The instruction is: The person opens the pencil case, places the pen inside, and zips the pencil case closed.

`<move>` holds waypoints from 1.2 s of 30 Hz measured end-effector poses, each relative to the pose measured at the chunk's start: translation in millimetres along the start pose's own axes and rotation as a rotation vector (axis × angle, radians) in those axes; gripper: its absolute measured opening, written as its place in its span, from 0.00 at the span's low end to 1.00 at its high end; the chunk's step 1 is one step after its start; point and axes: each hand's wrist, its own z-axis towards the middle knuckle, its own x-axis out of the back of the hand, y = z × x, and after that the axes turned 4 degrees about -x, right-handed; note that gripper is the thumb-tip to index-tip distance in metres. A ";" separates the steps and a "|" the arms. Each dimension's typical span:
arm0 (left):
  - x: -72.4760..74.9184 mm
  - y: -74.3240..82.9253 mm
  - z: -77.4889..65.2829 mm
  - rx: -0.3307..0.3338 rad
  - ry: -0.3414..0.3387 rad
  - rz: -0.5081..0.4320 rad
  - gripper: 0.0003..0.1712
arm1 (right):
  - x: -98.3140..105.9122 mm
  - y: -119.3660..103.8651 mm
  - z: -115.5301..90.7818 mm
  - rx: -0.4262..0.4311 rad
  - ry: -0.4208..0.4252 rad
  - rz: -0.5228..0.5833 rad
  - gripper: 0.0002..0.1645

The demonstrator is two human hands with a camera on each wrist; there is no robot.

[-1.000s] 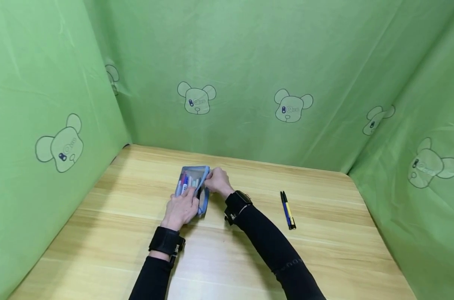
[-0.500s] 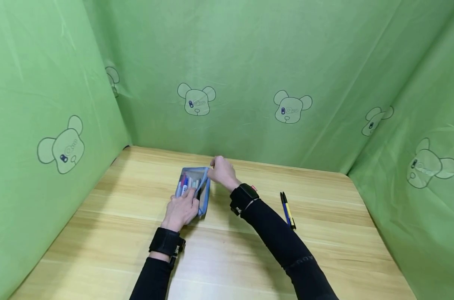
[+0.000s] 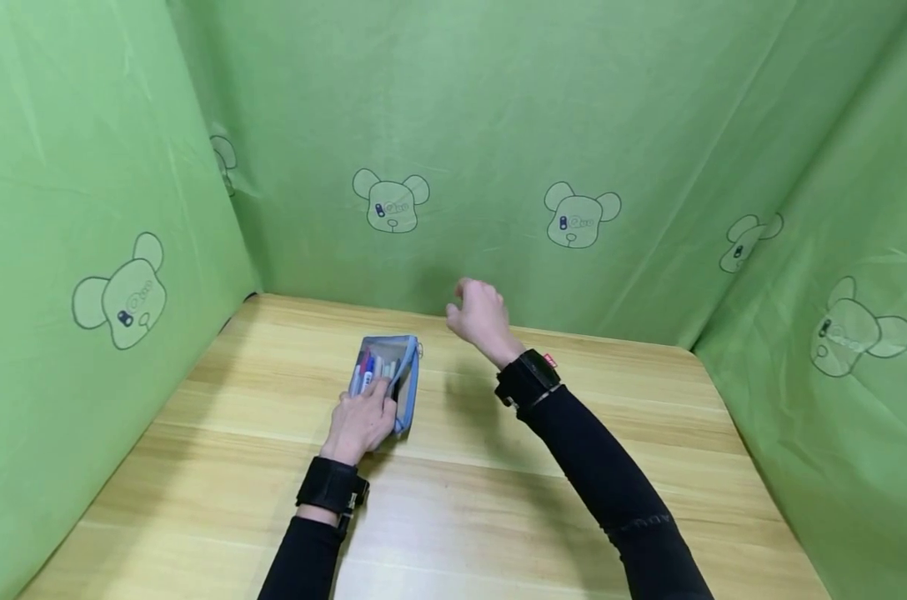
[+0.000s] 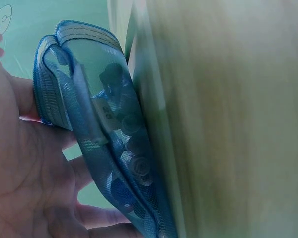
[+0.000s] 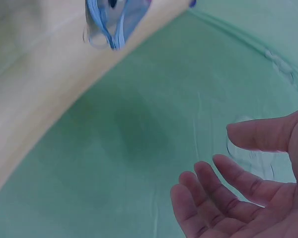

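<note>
A blue-edged mesh pencil case (image 3: 388,342) stands open on the wooden table, with several pens and markers (image 3: 371,372) visible inside. My left hand (image 3: 358,421) holds its near end from above. In the left wrist view, fingers of the left hand (image 4: 30,168) pass behind the near edge of the pencil case (image 4: 97,114); their tips are hidden. My right hand (image 3: 483,317) is in the air to the right of and beyond the case, apart from it. The right wrist view shows the right hand (image 5: 253,198) loosely bent and holding nothing.
A ring-shaped zipper pull (image 3: 420,350) hangs at the case's far right corner. Green cloth walls (image 3: 491,250) with bear-head prints enclose the wooden table (image 3: 438,517) at the back and sides. My right forearm (image 3: 611,475) hides part of the table's right side.
My right hand has let go of the case's zipper end and moved up and to the right. The right forearm now covers the two pens seen earlier. The left hand stays put.
</note>
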 end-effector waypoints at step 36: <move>-1.2 -2.7 0.2 -0.031 0.001 0.013 0.29 | 48.3 131.0 -41.1 -0.140 0.110 -0.110 0.25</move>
